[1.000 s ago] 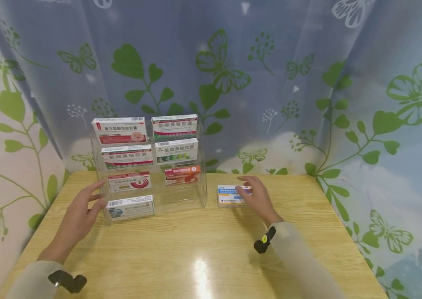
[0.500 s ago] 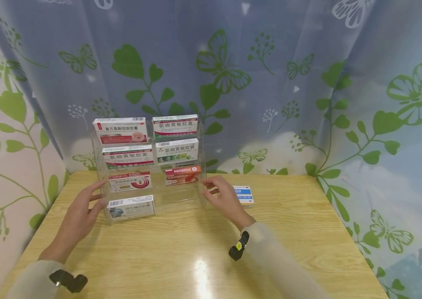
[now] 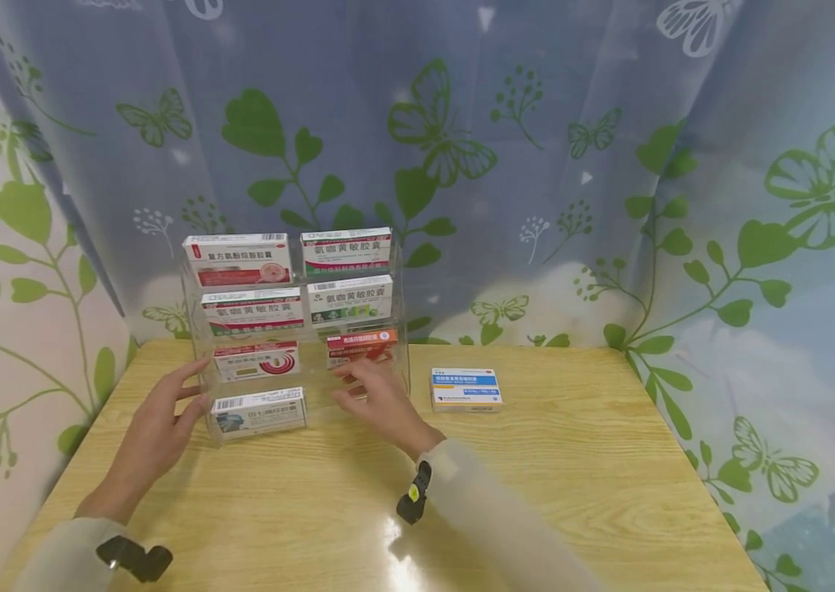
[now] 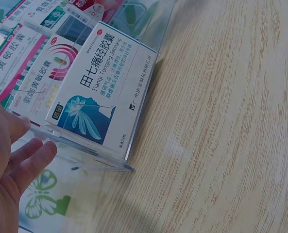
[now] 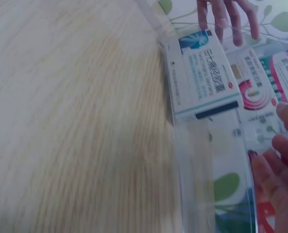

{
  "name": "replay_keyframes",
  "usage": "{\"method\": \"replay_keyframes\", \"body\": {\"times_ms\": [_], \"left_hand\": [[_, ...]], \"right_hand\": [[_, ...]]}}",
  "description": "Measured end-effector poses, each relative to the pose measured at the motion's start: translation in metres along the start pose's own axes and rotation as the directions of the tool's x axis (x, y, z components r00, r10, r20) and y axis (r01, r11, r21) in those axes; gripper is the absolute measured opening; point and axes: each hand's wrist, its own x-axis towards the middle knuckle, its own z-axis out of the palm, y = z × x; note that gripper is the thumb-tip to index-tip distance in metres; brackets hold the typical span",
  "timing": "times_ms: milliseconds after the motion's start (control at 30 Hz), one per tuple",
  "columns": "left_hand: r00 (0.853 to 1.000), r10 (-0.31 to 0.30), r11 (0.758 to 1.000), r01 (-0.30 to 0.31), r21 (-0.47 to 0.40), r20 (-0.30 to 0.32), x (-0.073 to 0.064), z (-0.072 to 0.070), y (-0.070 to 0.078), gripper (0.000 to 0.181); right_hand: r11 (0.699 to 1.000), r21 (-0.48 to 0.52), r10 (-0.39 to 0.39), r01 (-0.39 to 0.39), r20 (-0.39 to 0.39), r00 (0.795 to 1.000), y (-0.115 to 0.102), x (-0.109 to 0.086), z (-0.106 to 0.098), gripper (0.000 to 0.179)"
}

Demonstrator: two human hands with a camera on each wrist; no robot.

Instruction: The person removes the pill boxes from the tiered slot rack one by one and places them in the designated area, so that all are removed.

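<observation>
A clear stepped display rack (image 3: 321,404) stands at the left of the table, medicine boxes on its tiers. My left hand (image 3: 150,427) rests along its left side, fingers fairly straight, beside the white Tianqi Tongjing capsule box (image 4: 102,90) in the lowest left compartment. My right hand (image 3: 382,401) hovers before the rack's right column with loosely bent fingers and nothing visible in them. Its fingertips overlap the lower part of a red-orange medicine box (image 3: 363,340) on the third tier. The lowest right compartment beneath that hand holds no box.
A blue-and-white medicine box (image 3: 466,390) lies flat on the wooden table (image 3: 572,469), right of the rack. More boxes fill the upper tiers, among them a red-and-white one (image 3: 238,261). A patterned curtain (image 3: 521,189) hangs behind the table.
My right hand has moved left from the blue-and-white box, past the rack's right edge, to the front of the red-orange box. That blue-and-white box is now fully uncovered. My left hand stays put.
</observation>
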Motion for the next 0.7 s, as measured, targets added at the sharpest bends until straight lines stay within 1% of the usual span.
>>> {"method": "replay_keyframes", "body": {"times_ms": [133,267,333,433,600,700], "left_hand": [[1.0,-0.013,1.0,0.013,-0.005,0.005,0.0,0.0,0.001,0.063],[1.0,-0.023,1.0,0.023,-0.006,0.009,0.0,0.0,0.001,0.062],[1.0,-0.023,1.0,0.023,-0.003,0.009,0.0,0.0,0.001,0.061],[1.0,-0.018,1.0,0.018,0.001,0.007,0.0,0.0,0.002,0.061],[1.0,-0.019,1.0,0.019,0.002,0.009,0.0,0.0,0.002,0.061],[1.0,-0.018,1.0,0.018,-0.003,0.01,0.0,-0.001,0.002,0.061]], "right_hand": [[1.0,-0.025,0.02,-0.02,0.018,1.0,-0.004,0.006,0.014,0.037],[1.0,-0.018,0.023,-0.023,0.034,0.999,-0.008,0.009,0.028,0.036],[1.0,-0.026,0.017,-0.016,0.036,0.999,-0.009,0.011,0.035,0.036],[0.999,-0.022,0.026,-0.025,0.049,0.998,-0.009,0.012,0.043,0.037],[0.999,-0.025,0.047,-0.045,0.081,0.996,-0.009,0.012,0.052,0.039],[0.999,-0.025,0.04,-0.038,0.085,0.996,-0.012,0.013,0.054,0.038]]}}
